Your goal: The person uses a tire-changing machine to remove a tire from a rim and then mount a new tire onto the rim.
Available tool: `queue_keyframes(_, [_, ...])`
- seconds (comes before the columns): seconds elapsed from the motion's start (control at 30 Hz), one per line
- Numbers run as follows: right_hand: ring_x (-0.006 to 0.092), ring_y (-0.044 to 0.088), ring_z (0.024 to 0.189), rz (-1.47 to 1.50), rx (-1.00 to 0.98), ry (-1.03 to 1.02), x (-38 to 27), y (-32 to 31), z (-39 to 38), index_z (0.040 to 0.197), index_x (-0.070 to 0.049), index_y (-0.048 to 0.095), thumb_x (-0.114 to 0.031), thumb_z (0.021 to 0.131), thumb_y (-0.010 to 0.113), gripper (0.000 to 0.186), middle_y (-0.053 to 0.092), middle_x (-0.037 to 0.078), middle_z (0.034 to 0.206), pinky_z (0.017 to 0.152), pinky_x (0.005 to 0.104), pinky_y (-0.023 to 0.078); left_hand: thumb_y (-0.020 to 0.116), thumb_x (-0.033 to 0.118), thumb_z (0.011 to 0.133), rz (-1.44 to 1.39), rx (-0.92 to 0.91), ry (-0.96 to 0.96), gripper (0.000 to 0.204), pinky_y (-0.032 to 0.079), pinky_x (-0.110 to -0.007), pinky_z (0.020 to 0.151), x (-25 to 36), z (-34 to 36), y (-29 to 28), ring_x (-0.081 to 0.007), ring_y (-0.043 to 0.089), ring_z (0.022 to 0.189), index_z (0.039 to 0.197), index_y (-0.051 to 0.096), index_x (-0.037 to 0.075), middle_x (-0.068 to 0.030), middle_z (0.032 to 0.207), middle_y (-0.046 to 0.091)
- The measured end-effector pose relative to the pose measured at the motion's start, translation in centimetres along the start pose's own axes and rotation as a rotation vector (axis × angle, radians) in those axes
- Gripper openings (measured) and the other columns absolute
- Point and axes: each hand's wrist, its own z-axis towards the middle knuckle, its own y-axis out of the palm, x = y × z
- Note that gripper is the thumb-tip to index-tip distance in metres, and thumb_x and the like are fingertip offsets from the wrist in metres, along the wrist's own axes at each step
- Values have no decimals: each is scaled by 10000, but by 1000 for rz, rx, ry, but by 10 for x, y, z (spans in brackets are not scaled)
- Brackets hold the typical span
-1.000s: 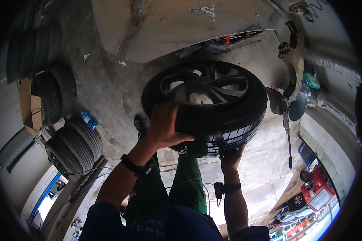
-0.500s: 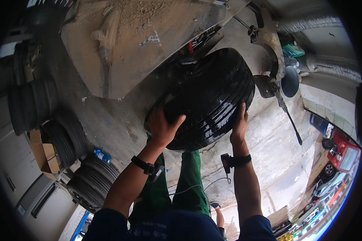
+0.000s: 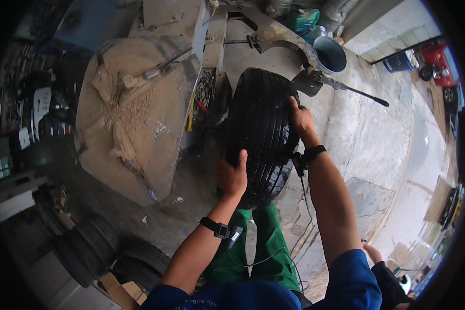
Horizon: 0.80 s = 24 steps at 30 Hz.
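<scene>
A black tyre (image 3: 261, 121) stands on edge in front of me, its tread facing up and its rim hidden. My left hand (image 3: 234, 175) grips its near left side, thumb up along the tread. My right hand (image 3: 302, 116) holds its right side higher up. Left of the tyre is a dusty metal turntable (image 3: 124, 113) with clamping jaws, and at its far end a machine arm (image 3: 279, 36) with a dark paddle (image 3: 307, 82) and long lever (image 3: 367, 95).
Tyres (image 3: 88, 248) and an open cardboard box (image 3: 116, 289) lie at lower left. A bucket (image 3: 328, 57) and green container (image 3: 302, 20) stand behind the machine. Another person (image 3: 385, 279) is at lower right. A red vehicle (image 3: 439, 64) shows at upper right, beyond concrete floor (image 3: 361, 144).
The tyre has gone from lying tilted with rim upward to standing on edge, turned beside the turntable. Both hands moved with it, the right higher. The view has swung toward the machine.
</scene>
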Motion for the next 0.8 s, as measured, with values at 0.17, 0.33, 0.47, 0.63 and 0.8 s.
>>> queue_keyframes(0.17, [454,582,1277,45,-32,48,-12,-14,3,1270,99,621,-819,923,396,1006,631,333,1296,1073,506,449,664,398,951,494,-46,939,623,362,-510,1135,104,8,-4,-384,471,1372,1396,506,-8,-237,1450,506])
queue_keyframes(0.33, [457,559,1303,252,-169,-131,35,-30,2,1379,64,575,-734,953,470,911,606,346,1329,1120,445,417,702,380,859,714,-284,1114,666,251,-526,1220,113,24,54,-331,374,1459,1430,495,106,-138,1515,459])
queue_keyframes(0.47, [394,616,1257,421,337,28,179,-141,48,1323,68,614,-565,917,667,754,657,282,1303,1077,418,459,680,380,861,734,-240,1145,630,277,-522,1211,123,19,60,-327,419,1440,1412,522,118,-121,1489,503])
queue_keyframes(0.63, [351,637,1191,192,878,-357,287,-307,120,1362,28,562,-484,927,677,681,675,243,1245,1020,391,485,610,286,908,776,-223,1146,539,282,-512,1213,127,27,66,-317,452,1433,1412,561,100,-122,1492,536])
queue_keyframes(0.8, [202,612,1023,1246,382,-168,192,-316,152,1146,8,689,-507,960,621,551,720,133,1108,878,342,438,570,221,911,803,-223,1155,501,297,-517,1205,127,31,68,-330,475,1428,1392,601,84,-133,1484,566])
